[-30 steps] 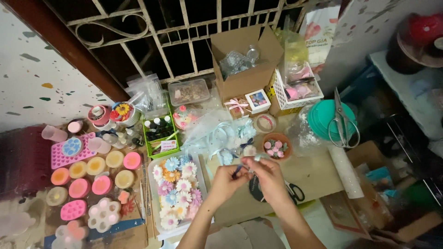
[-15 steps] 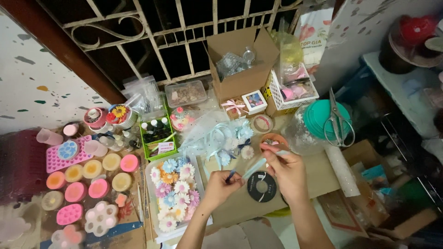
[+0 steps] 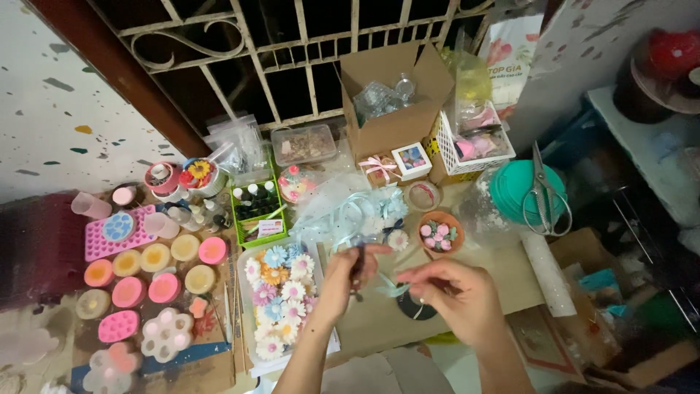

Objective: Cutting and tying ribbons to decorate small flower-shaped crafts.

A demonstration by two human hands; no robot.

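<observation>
My left hand point(image 3: 348, 281) pinches a small dark tool over the table's middle, just right of a tray of flower-shaped soaps point(image 3: 281, 295). My right hand point(image 3: 456, 295) is beside it, fingers pinched on a pale blue ribbon point(image 3: 394, 290) that runs between both hands. A dark round tape roll point(image 3: 414, 308) lies under the right hand, partly hidden. Behind the hands sits a heap of clear wrap and blue ribbon point(image 3: 350, 211).
Round pink and yellow soaps and silicone moulds point(image 3: 146, 270) fill the left. A green crate of small bottles point(image 3: 257, 211), a cardboard box point(image 3: 394, 95), a white basket point(image 3: 474, 142), a bowl of small flowers point(image 3: 440, 233) and scissors on a teal lid point(image 3: 539, 193) stand behind and right.
The right hand came back down from the flower bowl toward the left hand. The two hands are close together again, with the ribbon between them, over the tape roll.
</observation>
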